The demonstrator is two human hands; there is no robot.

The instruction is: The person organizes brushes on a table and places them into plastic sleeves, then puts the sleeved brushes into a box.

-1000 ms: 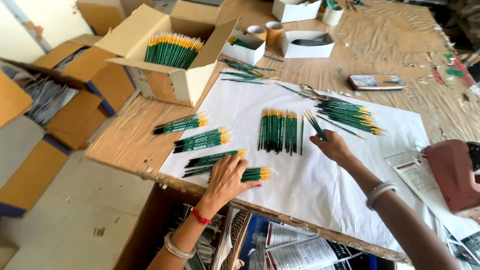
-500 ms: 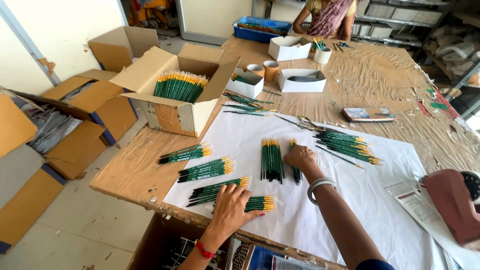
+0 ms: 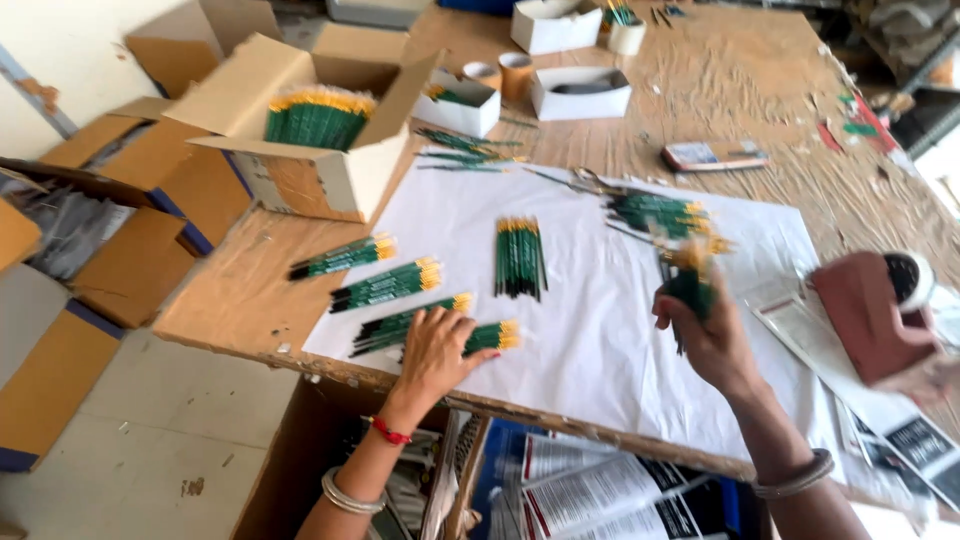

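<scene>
My left hand (image 3: 435,350) lies flat and open on a bunch of green pencils (image 3: 490,337), my right hand (image 3: 705,325) squeezes another bunch (image 3: 690,280), so I should keep their ends even

The left hand (image 3: 432,350) lies flat, fingers spread, on a bundle of green pencils (image 3: 490,337) at the near edge of a white paper sheet (image 3: 590,330) covering the desk (image 3: 740,100). The right hand (image 3: 712,335) is raised above the sheet, closed around a blurred bunch of pencils (image 3: 690,280) held upright. More bundles lie in a row on the sheet, and a loose pile (image 3: 655,212) sits beyond. An open cardboard box (image 3: 320,150) packed with pencils stands at the desk's left.
</scene>
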